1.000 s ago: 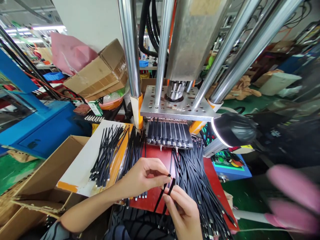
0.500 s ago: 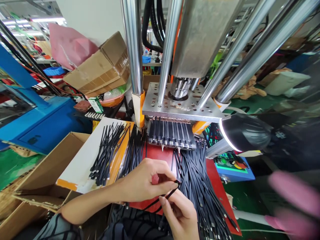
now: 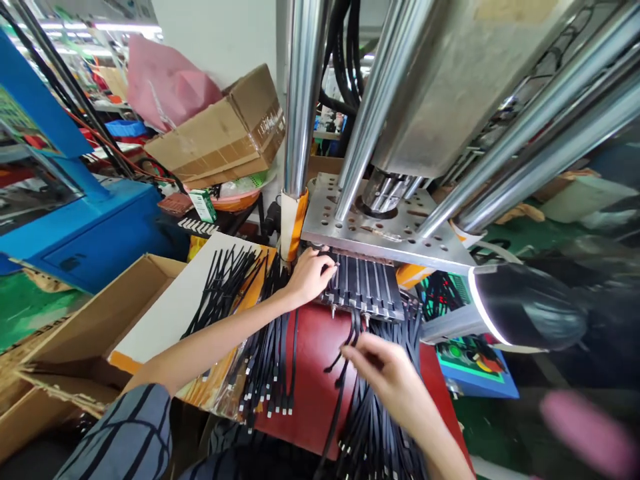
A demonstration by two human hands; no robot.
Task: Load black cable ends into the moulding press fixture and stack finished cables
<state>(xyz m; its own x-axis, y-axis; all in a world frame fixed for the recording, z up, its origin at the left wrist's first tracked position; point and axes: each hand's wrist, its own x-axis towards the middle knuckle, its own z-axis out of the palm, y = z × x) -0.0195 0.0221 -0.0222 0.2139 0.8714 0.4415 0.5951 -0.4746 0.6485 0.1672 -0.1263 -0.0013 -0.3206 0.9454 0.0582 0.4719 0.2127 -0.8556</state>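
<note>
My left hand (image 3: pixel 311 275) reaches to the left end of the slotted metal fixture (image 3: pixel 367 283), under the press plate. Its thumb and fingers are pinched at the fixture's top, and whatever they hold is too small to make out. Lower right, my right hand (image 3: pixel 387 367) has its thumb and forefinger closed on a thin black cable (image 3: pixel 336 417), which hangs down over the red table. Dark strips lie side by side in the fixture. A heap of black cables (image 3: pixel 375 427) lies beneath my right hand, and another bunch (image 3: pixel 270 360) hangs below my left forearm.
Above the fixture is a thick steel plate (image 3: pixel 345 227) with shiny guide columns (image 3: pixel 300 100). A lit lamp (image 3: pixel 520 307) stands at the right. More cables (image 3: pixel 225 280) lie on a white board (image 3: pixel 165 327) over an open carton (image 3: pixel 100 333). The tabletop (image 3: pixel 295 420) is red.
My hands have parted. The left went forward from over the table to the fixture; the right stayed lower, with a cable in its fingers. The camera view has shifted.
</note>
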